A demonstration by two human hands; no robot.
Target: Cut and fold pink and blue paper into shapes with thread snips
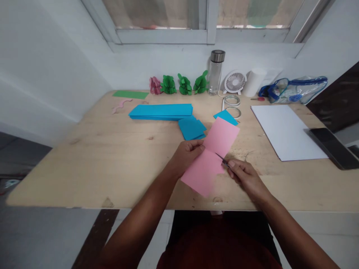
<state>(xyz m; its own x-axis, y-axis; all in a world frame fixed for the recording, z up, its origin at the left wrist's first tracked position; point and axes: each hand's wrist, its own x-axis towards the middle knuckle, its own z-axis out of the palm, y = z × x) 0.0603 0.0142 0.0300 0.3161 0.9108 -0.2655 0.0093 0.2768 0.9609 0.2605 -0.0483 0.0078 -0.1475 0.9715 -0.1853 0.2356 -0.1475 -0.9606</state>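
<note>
A sheet of pink paper, partly cut across its middle, is held above the wooden table near the front edge. My left hand pinches its left side between thumb and fingers. Closed around the handles of small dark scissors is my right hand; the blades lie at the cut in the pink paper. Just beyond the paper are a stack of blue squares and another blue piece. Long blue strips lie behind to the left.
White paper and a black phone lie right. Along the wall stand green paper shapes, a pink one, a glass bottle, a small fan and a clear pouch. Tape rolls sit before the fan.
</note>
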